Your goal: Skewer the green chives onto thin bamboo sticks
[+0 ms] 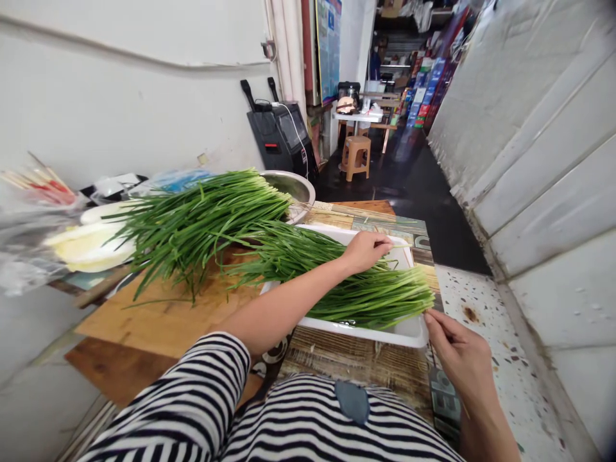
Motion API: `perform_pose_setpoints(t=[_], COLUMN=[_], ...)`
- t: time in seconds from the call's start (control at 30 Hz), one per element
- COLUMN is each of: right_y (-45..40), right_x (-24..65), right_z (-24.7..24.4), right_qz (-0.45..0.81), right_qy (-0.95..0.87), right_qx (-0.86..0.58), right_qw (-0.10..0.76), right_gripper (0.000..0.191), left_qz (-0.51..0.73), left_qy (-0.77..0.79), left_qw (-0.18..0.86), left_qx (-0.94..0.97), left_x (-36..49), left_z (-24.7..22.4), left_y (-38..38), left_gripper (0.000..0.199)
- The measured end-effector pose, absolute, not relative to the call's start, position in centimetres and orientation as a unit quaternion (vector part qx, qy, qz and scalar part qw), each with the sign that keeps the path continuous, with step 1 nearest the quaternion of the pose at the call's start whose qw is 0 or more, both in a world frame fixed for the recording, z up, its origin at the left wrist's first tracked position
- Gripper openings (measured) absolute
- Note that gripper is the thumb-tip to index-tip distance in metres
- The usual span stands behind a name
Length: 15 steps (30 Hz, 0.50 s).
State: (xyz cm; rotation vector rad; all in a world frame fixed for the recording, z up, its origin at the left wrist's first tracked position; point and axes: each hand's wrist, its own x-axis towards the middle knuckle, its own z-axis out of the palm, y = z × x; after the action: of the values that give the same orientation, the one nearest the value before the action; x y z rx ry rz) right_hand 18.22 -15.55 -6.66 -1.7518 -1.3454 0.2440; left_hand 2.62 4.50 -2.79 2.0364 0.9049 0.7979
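Observation:
A thick bunch of green garlic chives (375, 295) lies in a white plastic tray (380, 335), its pale cut ends pointing right. My left hand (368, 251) reaches across the tray, fingers pinched together, with a thin pale stalk showing at the fingertips. At the tray's right end, my right hand (459, 350) is closed in a pinch at the chives' cut ends. What sits between its thumb and finger is too small to make out. A second heap of chives (206, 218) rests to the left, partly over a metal bowl (303, 186).
Under the left heap is a wooden board (178, 321) on a patterned table (356, 366). Pale cabbage (91, 247) and plastic bags (24, 256) are at the far left. Beyond stand a black speaker (283, 138) and a brown stool (356, 157). A white wall (553, 192) runs along the right.

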Motion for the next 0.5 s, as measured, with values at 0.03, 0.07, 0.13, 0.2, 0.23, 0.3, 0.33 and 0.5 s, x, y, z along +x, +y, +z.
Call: perform_pose_setpoints(t=[0.03, 0.07, 0.13, 0.2, 0.23, 0.3, 0.33, 0.5], right_y=[-15.57, -15.59, -15.63, -15.64, -15.64, -15.61, -15.60, -15.61], right_x=[18.26, 18.30, 18.40, 18.50, 18.55, 18.61, 18.63, 18.56], right_z=[-6.64, -6.63, -6.62, -6.63, -6.64, -6.65, -6.65, -6.54], right_qz=[0.097, 0.095, 0.093, 0.091, 0.090, 0.087, 0.085, 0.079], right_qy=[-0.542, -0.541, -0.538, -0.536, -0.537, -0.539, -0.540, -0.545], right_qx=[-0.708, -0.709, -0.710, -0.710, -0.710, -0.710, -0.709, -0.711], right_qw=[0.443, 0.443, 0.445, 0.447, 0.446, 0.446, 0.445, 0.438], right_gripper=[0.037, 0.037, 0.037, 0.037, 0.038, 0.038, 0.038, 0.039], left_qz=[0.324, 0.332, 0.339, 0.336, 0.336, 0.337, 0.338, 0.347], left_qy=[0.347, 0.339, 0.324, 0.315, 0.312, 0.309, 0.310, 0.321], left_qw=[0.391, 0.402, 0.415, 0.418, 0.419, 0.421, 0.424, 0.447], left_qx=[0.788, 0.783, 0.780, 0.783, 0.784, 0.783, 0.781, 0.759], left_x=[2.81, 2.98, 3.24, 3.36, 3.38, 3.35, 3.32, 3.25], left_z=[-2.78, -2.80, -2.88, -2.96, -2.98, -3.01, -3.03, -3.24], left_y=[4.38, 4.30, 4.21, 4.19, 4.19, 4.24, 4.28, 4.47], left_gripper=[0.025, 0.026, 0.026, 0.025, 0.025, 0.025, 0.025, 0.025])
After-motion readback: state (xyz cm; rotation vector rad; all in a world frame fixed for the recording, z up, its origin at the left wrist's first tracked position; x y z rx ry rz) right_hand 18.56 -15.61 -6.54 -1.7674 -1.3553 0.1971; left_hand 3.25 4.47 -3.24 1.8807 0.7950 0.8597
